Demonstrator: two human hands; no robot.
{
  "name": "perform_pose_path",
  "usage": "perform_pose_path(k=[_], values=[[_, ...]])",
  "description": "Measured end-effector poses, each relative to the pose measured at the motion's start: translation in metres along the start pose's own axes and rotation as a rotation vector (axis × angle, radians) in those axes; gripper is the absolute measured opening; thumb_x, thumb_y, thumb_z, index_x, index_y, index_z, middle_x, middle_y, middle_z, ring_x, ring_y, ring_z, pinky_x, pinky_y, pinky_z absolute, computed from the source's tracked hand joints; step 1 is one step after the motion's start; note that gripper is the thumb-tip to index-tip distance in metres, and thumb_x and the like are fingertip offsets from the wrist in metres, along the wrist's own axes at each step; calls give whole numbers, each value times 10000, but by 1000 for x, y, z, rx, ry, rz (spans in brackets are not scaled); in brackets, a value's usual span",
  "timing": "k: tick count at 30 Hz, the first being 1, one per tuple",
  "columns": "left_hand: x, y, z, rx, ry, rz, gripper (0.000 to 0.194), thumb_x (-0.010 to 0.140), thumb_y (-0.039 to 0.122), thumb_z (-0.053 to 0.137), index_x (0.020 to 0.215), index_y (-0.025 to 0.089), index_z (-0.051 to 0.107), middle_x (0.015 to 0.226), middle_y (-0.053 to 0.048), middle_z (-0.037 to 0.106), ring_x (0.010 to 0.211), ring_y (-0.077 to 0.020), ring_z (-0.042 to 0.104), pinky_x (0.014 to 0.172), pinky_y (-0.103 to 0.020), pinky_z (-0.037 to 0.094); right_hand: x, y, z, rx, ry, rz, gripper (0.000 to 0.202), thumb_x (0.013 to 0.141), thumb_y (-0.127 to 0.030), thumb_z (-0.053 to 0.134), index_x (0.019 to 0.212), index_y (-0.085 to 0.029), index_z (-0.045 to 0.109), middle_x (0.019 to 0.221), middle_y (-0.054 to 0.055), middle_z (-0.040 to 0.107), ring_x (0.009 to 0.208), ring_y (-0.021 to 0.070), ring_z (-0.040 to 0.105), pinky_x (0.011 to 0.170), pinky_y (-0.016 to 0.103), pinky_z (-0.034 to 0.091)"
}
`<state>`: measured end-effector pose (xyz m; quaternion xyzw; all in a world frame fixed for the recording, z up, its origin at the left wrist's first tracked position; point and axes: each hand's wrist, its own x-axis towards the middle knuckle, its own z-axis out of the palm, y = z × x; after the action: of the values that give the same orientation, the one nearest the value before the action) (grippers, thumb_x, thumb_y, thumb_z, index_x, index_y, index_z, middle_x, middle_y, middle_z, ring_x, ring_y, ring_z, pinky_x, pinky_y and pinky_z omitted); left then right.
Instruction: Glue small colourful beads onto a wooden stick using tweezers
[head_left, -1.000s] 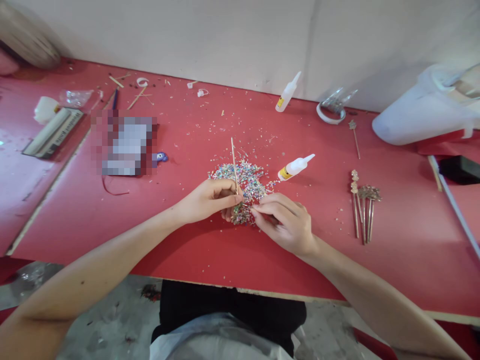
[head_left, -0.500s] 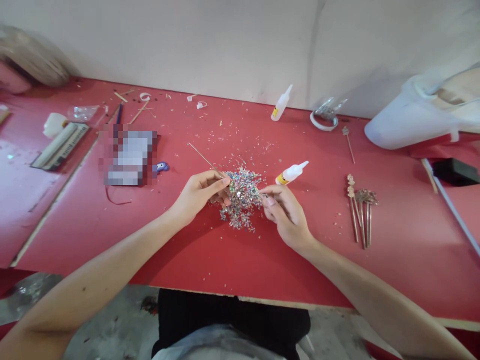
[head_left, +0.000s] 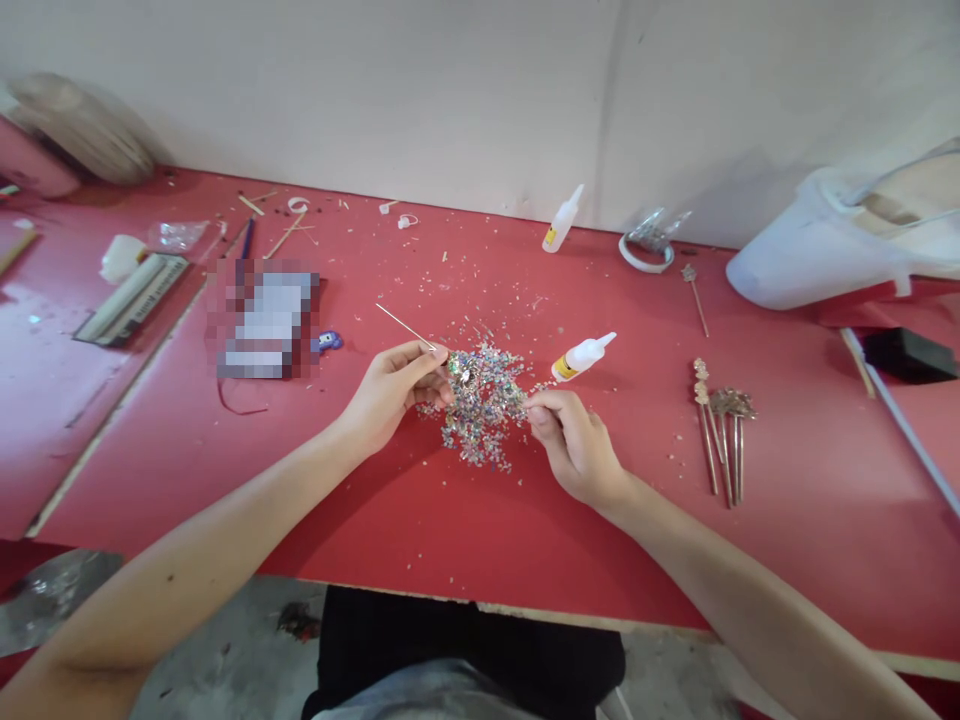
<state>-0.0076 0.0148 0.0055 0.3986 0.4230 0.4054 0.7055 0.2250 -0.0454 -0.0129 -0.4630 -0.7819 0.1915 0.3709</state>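
Note:
My left hand pinches a thin metal hair stick. The bare shaft points up and left, and a shiny decorated head sits past the fingertips. Below it, a pile of small glittering rhinestones spreads over the red table. At the right edge of this pile, my right hand has thumb and forefinger pressed together; whatever they may hold is too small to make out. Just beyond that hand lies a white glue bottle with a yellow label.
Several ornamented hair sticks lie to the right. A second glue bottle, a tape ring and a white bucket stand toward the wall. At left are a blurred-out rectangular object, a purple clip and a box.
My left hand has drawn slightly left with the hair stick, and its decorated head has shifted left too. My right fingertips have dipped to the pile's right edge. The view has tilted slightly.

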Motion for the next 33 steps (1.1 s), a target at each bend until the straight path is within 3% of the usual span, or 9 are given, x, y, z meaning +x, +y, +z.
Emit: perform_pose_path(k=[6,9,12,16,20,27,33], values=[[1,0,-1,-11,15,-19,236,835,361,690,774,161,582,621,5,655,542,-82,619,564,-188,505,-2,4,-2,55,-30,-302,138,990,-174,382,1063,-227,486,605,-55,474,455,91,410,467,198,372],[1,0,-2,-10,22,-22,205,851,343,669,797,160,594,627,1,664,552,-88,630,569,-190,509,-2,1,-2,42,-39,-445,191,954,-111,383,1078,-210,489,692,-2,542,569,122,516,514,223,428],[2,0,-3,-20,24,-21,180,858,326,663,813,159,611,630,1,667,554,-85,635,562,-182,506,-3,-3,-2,23,-13,-436,217,915,-62,385,1057,-188,489,765,47,570,700,164,572,583,265,482],[2,-1,-4,-24,10,-11,189,866,329,664,808,155,618,634,0,667,558,-81,631,566,-175,511,-3,-2,-2,57,-60,-407,184,917,-80,355,991,-205,469,660,-7,478,551,139,435,495,242,392],[1,-2,-3,-22,-5,-6,196,870,334,663,805,155,617,636,1,666,558,-82,631,569,-180,515,-3,-2,-3,104,-92,-500,195,924,-92,315,1033,-211,424,619,-41,407,493,128,344,460,238,313],[0,0,-1,24,-12,-11,217,852,347,679,786,156,601,617,7,656,550,-90,636,557,-188,501,1,-9,-6,-94,-143,-587,290,863,-13,334,1023,-228,444,607,-48,431,489,128,346,459,241,284],[-3,0,3,99,-20,-15,232,859,365,660,783,161,578,594,2,660,528,-93,627,546,-199,482,-1,-2,-2,93,-133,-387,164,935,-103,412,1036,-219,468,617,-65,471,478,88,374,479,204,330]])
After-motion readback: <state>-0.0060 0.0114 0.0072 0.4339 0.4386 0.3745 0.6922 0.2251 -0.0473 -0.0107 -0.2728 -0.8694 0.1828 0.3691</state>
